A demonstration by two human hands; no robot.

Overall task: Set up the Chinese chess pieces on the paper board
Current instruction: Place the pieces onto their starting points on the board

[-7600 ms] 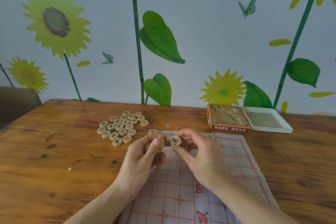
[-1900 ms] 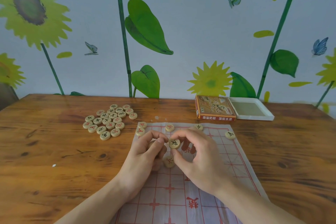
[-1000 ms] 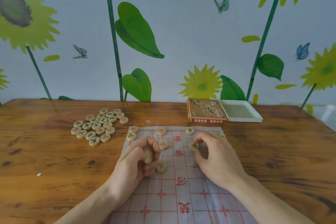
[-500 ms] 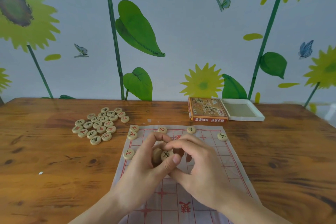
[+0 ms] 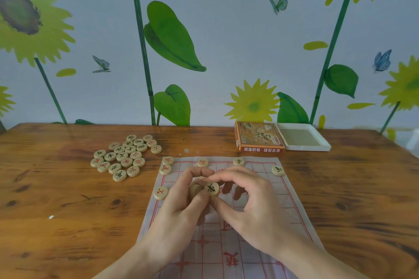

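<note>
far right: orange box (image 5: pixel 259 137) beside open white tray (image 5: pixel 302 137); wooden table (image 5: pixel 68 199); sunflower mural wall (image 5: pixel 204 41) behind

table (image 5: pixel 68 222): glossy grained wood | pieces (image 5: pixel 123 157): pale smooth wood | board (image 5: pixel 292 208): thin creased matt paper

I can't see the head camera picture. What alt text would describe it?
Two hands meet over a paper board: the right hand pinches a black-marked piece, and the left hand grips more pieces. Six pieces lie on the board, a loose pile waits on the wooden table, and an open box sits behind.
</note>
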